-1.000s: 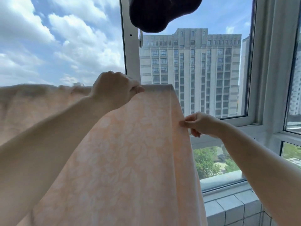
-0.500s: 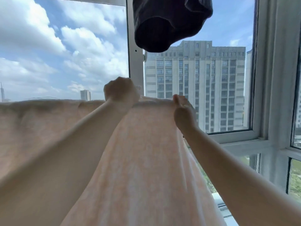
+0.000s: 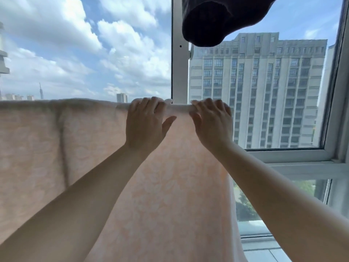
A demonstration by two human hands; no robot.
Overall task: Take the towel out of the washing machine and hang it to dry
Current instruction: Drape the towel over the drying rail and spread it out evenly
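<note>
A pale peach towel (image 3: 79, 140) with a faint floral pattern hangs over a horizontal rail, spread across the left and middle of the view and falling below the frame. My left hand (image 3: 146, 120) rests on the towel's top fold, fingers curled over the rail. My right hand (image 3: 211, 120) lies beside it at the towel's right top corner, fingers likewise hooked over the fold. The rail itself is hidden under the cloth. No washing machine is in view.
A dark garment (image 3: 213, 21) hangs overhead, just above my hands. Behind the towel stands a white window frame (image 3: 179, 72) with glass panes, a tall building outside. A white sill (image 3: 294, 156) runs at the right.
My right hand rose from pinching the towel's side edge to its top corner beside the left hand. My left fist has loosened, with fingers now draped over the fold.
</note>
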